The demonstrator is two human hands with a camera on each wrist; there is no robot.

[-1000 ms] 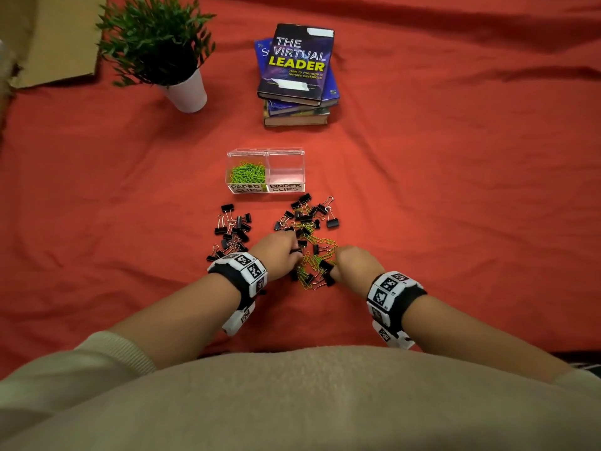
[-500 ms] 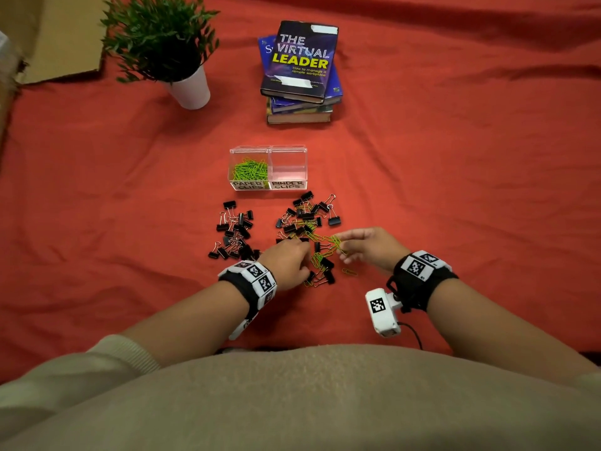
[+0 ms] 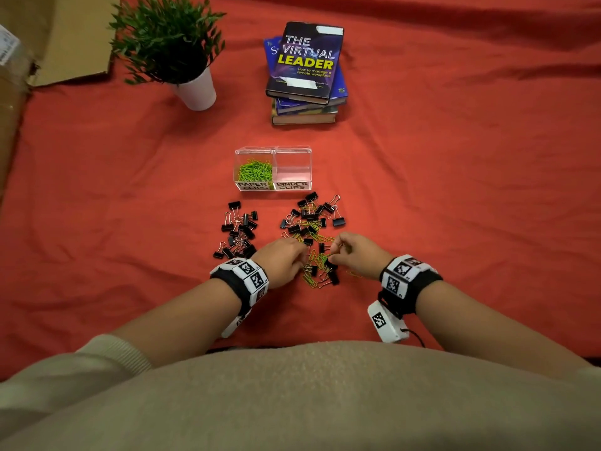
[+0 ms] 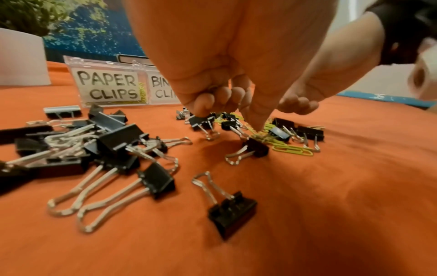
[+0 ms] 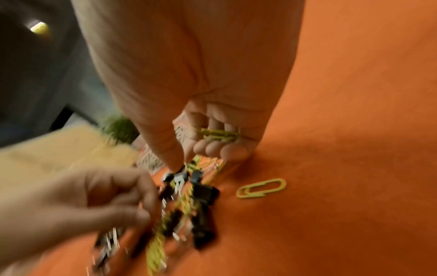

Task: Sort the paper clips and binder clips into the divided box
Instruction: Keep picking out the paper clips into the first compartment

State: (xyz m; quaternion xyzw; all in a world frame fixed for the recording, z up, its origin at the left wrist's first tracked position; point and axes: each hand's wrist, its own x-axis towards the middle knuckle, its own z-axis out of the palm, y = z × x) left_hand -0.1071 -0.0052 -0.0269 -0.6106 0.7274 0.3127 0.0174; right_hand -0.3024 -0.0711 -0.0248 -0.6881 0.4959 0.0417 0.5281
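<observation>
A clear divided box [image 3: 311,151] stands beyond the clips. Its left cell, labelled PAPER CLIPS, holds green paper clips [image 3: 255,170]; its right cell, labelled BINDER CLIPS, looks empty. Black binder clips [image 3: 239,232] lie in a pile on the left, and a mixed pile [image 3: 312,222] of binder and paper clips lies to the right. My left hand [image 3: 300,255] [image 4: 227,115] is at the mixed pile, its curled fingers on a black binder clip [image 4: 201,121] and its thumb tip down on paper clips. Across the pile, my right hand [image 3: 335,252] [image 5: 191,158] holds green paper clips [image 5: 218,134] in curled fingers.
On the red cloth [image 3: 455,222], one loose paper clip [image 5: 261,188] lies just right of the right hand. Farther back stand a potted plant [image 3: 182,60] and a stack of books [image 3: 305,73]. Cardboard [image 3: 48,37] lies at the far left.
My right hand went forward with its fingers stretched out, then curled them again over the mixed pile. My left hand stayed at the pile's left side, shifting only slightly.
</observation>
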